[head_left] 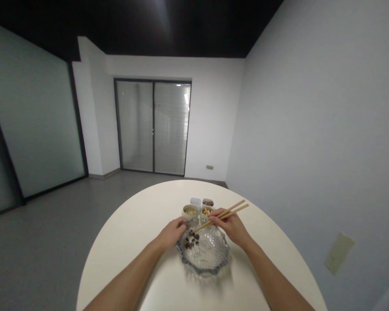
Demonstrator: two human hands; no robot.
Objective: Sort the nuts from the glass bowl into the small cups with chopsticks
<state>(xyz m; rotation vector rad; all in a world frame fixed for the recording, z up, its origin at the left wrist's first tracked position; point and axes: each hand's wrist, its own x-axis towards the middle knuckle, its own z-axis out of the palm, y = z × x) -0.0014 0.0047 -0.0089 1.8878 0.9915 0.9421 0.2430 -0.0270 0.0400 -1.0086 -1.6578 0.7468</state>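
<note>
Both forearms reach in from the bottom of the frame: the right hand (231, 225) is pinched around a pair of wooden chopsticks (223, 214) angled down-left, while the left hand (172, 232) curls loosely on the rim of the glass bowl (203, 251). That bowl's clear, scalloped, sitting low-center on the white bench (139, 224) with some dark round bits (191, 239) inside at its left. The chopstick tips sit just above them.

small bowls (199, 208) behind glass dish (203, 264); on table (132, 224)
</note>
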